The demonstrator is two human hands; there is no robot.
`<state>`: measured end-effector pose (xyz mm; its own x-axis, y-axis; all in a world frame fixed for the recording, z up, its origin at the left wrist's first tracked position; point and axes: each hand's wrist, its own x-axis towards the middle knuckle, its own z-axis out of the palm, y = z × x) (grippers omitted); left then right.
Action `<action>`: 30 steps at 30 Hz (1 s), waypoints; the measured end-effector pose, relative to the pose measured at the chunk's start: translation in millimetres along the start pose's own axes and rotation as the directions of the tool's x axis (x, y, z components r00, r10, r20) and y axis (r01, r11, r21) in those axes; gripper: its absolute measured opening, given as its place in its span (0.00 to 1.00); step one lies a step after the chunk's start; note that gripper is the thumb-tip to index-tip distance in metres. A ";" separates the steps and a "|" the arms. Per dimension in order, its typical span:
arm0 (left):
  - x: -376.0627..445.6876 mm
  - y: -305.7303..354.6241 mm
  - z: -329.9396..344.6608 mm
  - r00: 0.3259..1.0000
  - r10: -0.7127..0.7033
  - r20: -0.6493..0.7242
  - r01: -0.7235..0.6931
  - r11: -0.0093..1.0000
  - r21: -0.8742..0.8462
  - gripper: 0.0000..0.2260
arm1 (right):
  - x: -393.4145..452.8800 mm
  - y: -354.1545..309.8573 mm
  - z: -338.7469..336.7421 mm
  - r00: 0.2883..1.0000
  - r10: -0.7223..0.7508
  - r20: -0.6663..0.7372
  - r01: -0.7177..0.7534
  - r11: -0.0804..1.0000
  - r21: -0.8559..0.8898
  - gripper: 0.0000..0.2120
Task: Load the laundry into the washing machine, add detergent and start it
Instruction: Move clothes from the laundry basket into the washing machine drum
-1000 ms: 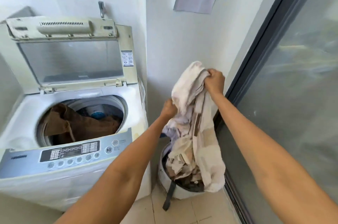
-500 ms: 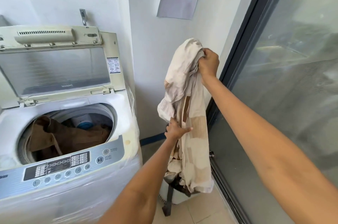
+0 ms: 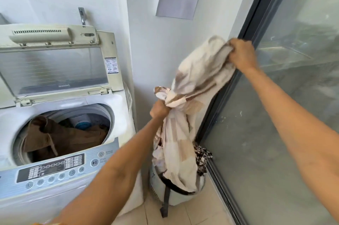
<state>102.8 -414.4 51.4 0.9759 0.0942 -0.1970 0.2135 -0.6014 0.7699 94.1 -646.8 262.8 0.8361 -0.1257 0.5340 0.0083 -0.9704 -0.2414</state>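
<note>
Step in hand: a cream and tan patchwork cloth is being drawn up out of the laundry basket, judged to be bound for the washing machine.

Right hand: closed in a fist on the top end of the cloth, held high against the dark frame of the glass door.

Left hand: closed tight around a bunched knot of the same cloth, lower down and nearer the machine.

Cloth: stretched between the two hands, its long axis running steeply from upper right down to the basket; the lower end is not yet clear of the basket rim.

Basket: stood on the floor in the corner, between the machine's right side and the door frame; a dark patterned garment is seen at its right edge.

Machine: lid raised against the wall, drum open, a brown garment already lying inside.

Deciding relation: the drum opening lies to the left of both hands, at about the height of the left hand. The left hand is the nearer, so the cloth is judged to need lifting free, then swinging left over the machine's right rim.

Risk: the trailing end may be caught on the basket or dragged across the control panel.

Remaining: detergent and start are not yet done, as far as can be judged.
</note>
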 end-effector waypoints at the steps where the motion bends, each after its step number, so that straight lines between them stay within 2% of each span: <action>1: 3.9 7.1 -12.7 1.000 0.024 -0.020 -0.023 1.000 0.018 0.17 | -12.9 6.7 8.4 0.995 -0.001 0.100 0.010 0.996 -0.085 0.12; 4: 10.5 40.9 -52.5 0.993 0.109 -0.048 -0.106 0.992 0.067 0.14 | -55.9 10.1 41.7 0.951 0.052 0.304 -0.002 0.986 -0.164 0.14; 7: 6.4 77.0 -79.5 0.980 0.170 -0.103 -0.165 0.985 0.057 0.13 | -91.9 -4.4 73.3 0.888 0.070 0.455 0.002 0.988 -0.154 0.13; 8: 4.6 87.9 -86.2 0.975 0.178 -0.132 -0.175 0.984 0.033 0.13 | -98.7 -11.6 80.5 0.844 0.065 0.532 0.021 0.988 -0.155 0.13; 10: 2.8 105.1 -98.2 0.963 0.201 -0.181 -0.208 0.978 -0.019 0.14 | -101.9 -25.6 86.6 0.702 0.068 0.709 0.098 0.977 -0.191 0.11; 11: 1.0 112.9 -104.3 0.956 0.215 -0.197 -0.227 0.973 -0.039 0.14 | -99.9 -30.7 86.4 0.642 0.110 0.759 0.094 0.971 -0.220 0.09; 12: -0.3 119.9 -110.5 0.950 0.227 -0.213 -0.244 0.968 -0.056 0.14 | -94.9 -34.3 84.8 0.617 0.177 0.767 0.038 0.967 -0.253 0.12; 13: -1.6 126.5 -116.5 0.945 0.235 -0.228 -0.256 0.964 -0.069 0.14 | -86.6 -37.8 79.9 0.626 0.247 0.740 -0.028 0.955 -0.295 0.15; 14: -1.9 132.4 -122.2 0.941 0.236 -0.241 -0.262 0.961 -0.083 0.15 | -75.5 -42.0 72.4 0.697 0.285 0.658 -0.081 0.943 -0.322 0.17; 15: -1.2 137.7 -127.9 0.937 0.240 -0.254 -0.270 0.959 -0.091 0.16 | -63.0 -46.8 61.0 0.816 0.288 0.501 -0.141 0.940 -0.309 0.17; 16: -0.6 141.4 -133.4 0.933 0.243 -0.265 -0.275 0.957 -0.094 0.16 | -50.5 -51.6 48.3 0.921 0.267 0.283 -0.197 0.947 -0.253 0.16; 17: -0.3 145.2 -138.3 0.928 0.249 -0.276 -0.283 0.955 -0.089 0.16 | -38.0 -57.6 34.5 0.975 0.216 0.044 -0.207 0.966 -0.154 0.16; 18: 1.0 148.4 -143.2 0.922 0.261 -0.286 -0.296 0.952 -0.084 0.15 | -23.8 -63.7 19.1 0.975 0.165 -0.148 -0.167 0.986 -0.003 0.16; 19: 2.5 151.0 -147.6 0.916 0.276 -0.292 -0.310 0.948 -0.077 0.15 | -9.8 -70.6 4.2 0.965 0.160 -0.207 -0.121 0.974 0.190 0.16; 20: 2.9 155.6 -152.0 0.911 0.289 -0.295 -0.325 0.943 -0.078 0.15 | 0.5 -78.5 -7.7 0.978 0.154 -0.140 -0.087 0.913 0.399 0.17; 21: 2.0 161.8 -156.3 0.903 0.304 -0.302 -0.343 0.936 -0.082 0.15 | 8.2 -85.9 -14.8 0.995 0.104 0.009 -0.093 0.850 0.518 0.21; 22: -0.5 169.6 -161.0 0.894 0.322 -0.312 -0.362 0.928 -0.081 0.15 | 12.7 -93.5 -16.1 0.982 0.026 0.187 -0.117 0.864 0.491 0.28; 23: -4.1 179.4 -166.2 0.882 0.347 -0.318 -0.389 0.918 -0.077 0.15 | 11.0 -102.3 -15.9 0.936 -0.022 0.351 -0.115 0.924 0.365 0.34; 24: -7.6 190.6 -171.2 0.872 0.371 -0.319 -0.414 0.907 -0.077 0.15 | 7.0 -107.7 -9.8 0.896 -0.042 0.442 -0.083 0.962 0.260 0.39; 25: -10.2 202.0 -176.1 0.859 0.397 -0.324 -0.441 0.894 -0.076 0.15 | 3.1 -110.9 0.4 0.883 -0.032 0.468 -0.091 0.967 0.239 0.42; 26: -13.4 213.1 -181.1 0.849 0.417 -0.325 -0.463 0.883 -0.075 0.15 | 0.3 -112.3 10.2 0.896 -0.016 0.443 -0.131 0.945 0.301 0.43; 28: -18.8 230.2 -188.3 0.825 0.462 -0.326 -0.504 0.862 -0.054 0.15 | 0.2 -117.5 19.7 0.945 0.074 0.319 -0.214 0.877 0.430 0.37; 30: -22.7 238.6 -190.9 0.794 0.502 -0.342 -0.541 0.841 -0.021 0.14 | 9.7 -120.9 14.5 0.960 0.190 0.207 -0.267 0.845 0.463 0.30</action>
<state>140.3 -408.6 355.5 0.8982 0.0440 0.4375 -0.3470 -0.5400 0.7668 109.2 -527.7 285.4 0.9175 -0.2624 0.2990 0.0375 -0.6912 -0.7217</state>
